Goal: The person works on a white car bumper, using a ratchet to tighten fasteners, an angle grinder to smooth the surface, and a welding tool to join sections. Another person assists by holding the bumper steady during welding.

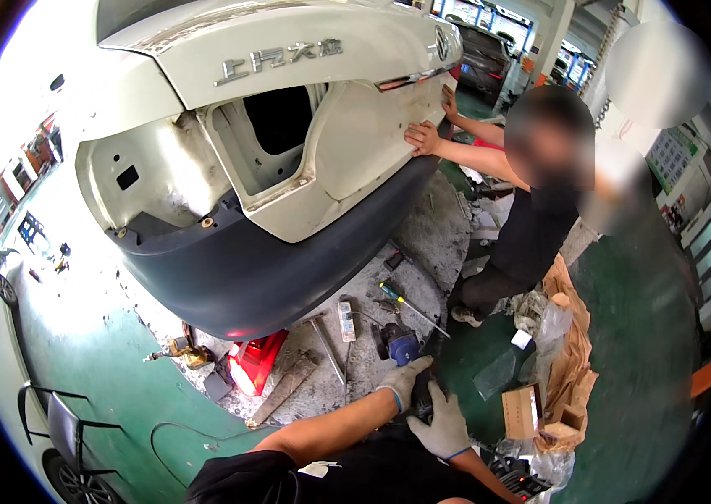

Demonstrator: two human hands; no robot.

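Note:
My left hand (401, 380), in a pale work glove, grips a blue-and-black power tool (402, 349). My right hand (443, 424), gloved too, is closed round the tool's dark lower body, just below and right of the left. Around them on a dirty round platform (443, 235) lie a screwdriver (406, 304), a metal T-bar (330, 357), a white power strip (346, 321), a red tail lamp (250, 363) and a yellow tool (191, 354). Above stands the rear of a white car (355, 143) with a dark bumper (280, 269) and an opening where the lamp housing is.
A co-worker (527, 235) stands at right with both hands on the tailgate. Crumpled brown paper (569, 344) and cardboard boxes (521, 412) lie below. A black chair (70, 424) and another car (2, 378) are at far left; a dark car (481, 59) is behind.

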